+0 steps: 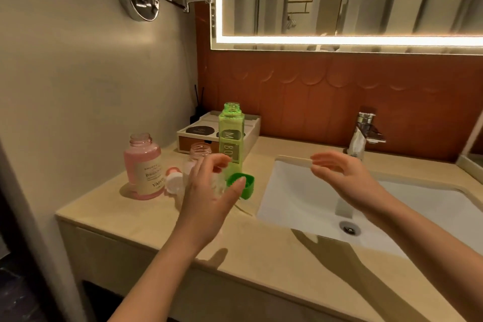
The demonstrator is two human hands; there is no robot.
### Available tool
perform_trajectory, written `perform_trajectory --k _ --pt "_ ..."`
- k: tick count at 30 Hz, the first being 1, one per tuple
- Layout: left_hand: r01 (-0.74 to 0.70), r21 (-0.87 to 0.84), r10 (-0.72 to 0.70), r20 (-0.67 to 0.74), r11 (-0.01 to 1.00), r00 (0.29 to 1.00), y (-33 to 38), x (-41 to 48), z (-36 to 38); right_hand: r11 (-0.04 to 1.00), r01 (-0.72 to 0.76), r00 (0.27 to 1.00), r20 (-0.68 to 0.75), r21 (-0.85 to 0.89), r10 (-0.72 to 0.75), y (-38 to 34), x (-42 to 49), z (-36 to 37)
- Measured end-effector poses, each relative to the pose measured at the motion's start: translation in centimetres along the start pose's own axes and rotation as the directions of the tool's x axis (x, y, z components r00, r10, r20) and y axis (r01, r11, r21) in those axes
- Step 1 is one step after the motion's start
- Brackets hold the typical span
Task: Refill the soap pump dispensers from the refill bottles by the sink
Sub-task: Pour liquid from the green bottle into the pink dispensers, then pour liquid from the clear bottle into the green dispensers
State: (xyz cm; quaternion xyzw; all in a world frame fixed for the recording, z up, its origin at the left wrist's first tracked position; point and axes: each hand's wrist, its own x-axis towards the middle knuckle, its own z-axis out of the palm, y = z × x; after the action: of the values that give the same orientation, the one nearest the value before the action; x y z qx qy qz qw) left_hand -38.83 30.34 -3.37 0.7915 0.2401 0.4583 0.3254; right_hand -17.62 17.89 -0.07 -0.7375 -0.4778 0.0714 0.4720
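Left of the sink, upright on the table: a tall green bottle, neck bare and uncapped. At its foot, on the side toward the sink, a green cap lying on the table.

Farther left of the sink, well apart from it: a round pink bottle, upright, uncapped, filled with pink liquid nearly to the shoulder. Just beside that, toward the sink, a white cap tipped on its edge. Between white cap and green bottle, a small clear bottle, upright and uncapped, lower part hidden behind the left hand.

Left hand raised in front of the small clear bottle, fingers spread and loosely bent, thumb tip near the green cap, gripping nothing; blurred, so cannot tell about contact with the bottle behind.

Right hand above the sink's left part, fingers nearly straight and relaxed, holding nothing.

Behind the sink, a chrome tap. Left of the sink at the wall, behind the green bottle, a low box.
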Motion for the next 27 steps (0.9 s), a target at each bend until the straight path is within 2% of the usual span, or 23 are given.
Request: perform_trajectory --k 6,10,14,17,21,27 --pt "-0.073 -0.102 0.104 0.342 0.992 0.934 5.1 -1.3 4.4 0.986 -0.024 1.0 0.008 -0.163 0.026 2.1 -6.8 -7.0" --pt "-0.142 -0.154 0.203 0.533 0.978 0.821 8.6 -2.2 8.7 0.958 -0.085 0.996 -0.052 -0.274 0.073 3.6 -11.2 -11.9" --pt "-0.192 -0.193 0.272 0.693 0.962 0.668 12.0 -3.3 13.7 0.923 -0.145 0.988 -0.102 -0.357 0.116 5.0 -15.7 -16.7" --pt "-0.215 -0.227 0.311 0.763 0.95 0.567 14.5 -4.2 17.6 0.898 -0.204 0.976 -0.151 -0.389 0.156 5.8 -18.7 -20.2" --pt "-0.215 -0.286 0.356 0.802 0.934 0.48 17.2 -5.3 21.9 0.858 -0.272 0.959 -0.197 -0.436 0.204 6.9 -21.5 -23.7" --pt "-0.207 -0.316 0.376 0.832 0.926 0.409 19.8 -6.0 27.5 0.796 -0.356 0.933 -0.229 -0.49 0.276 9.3 -24.2 -27.5"
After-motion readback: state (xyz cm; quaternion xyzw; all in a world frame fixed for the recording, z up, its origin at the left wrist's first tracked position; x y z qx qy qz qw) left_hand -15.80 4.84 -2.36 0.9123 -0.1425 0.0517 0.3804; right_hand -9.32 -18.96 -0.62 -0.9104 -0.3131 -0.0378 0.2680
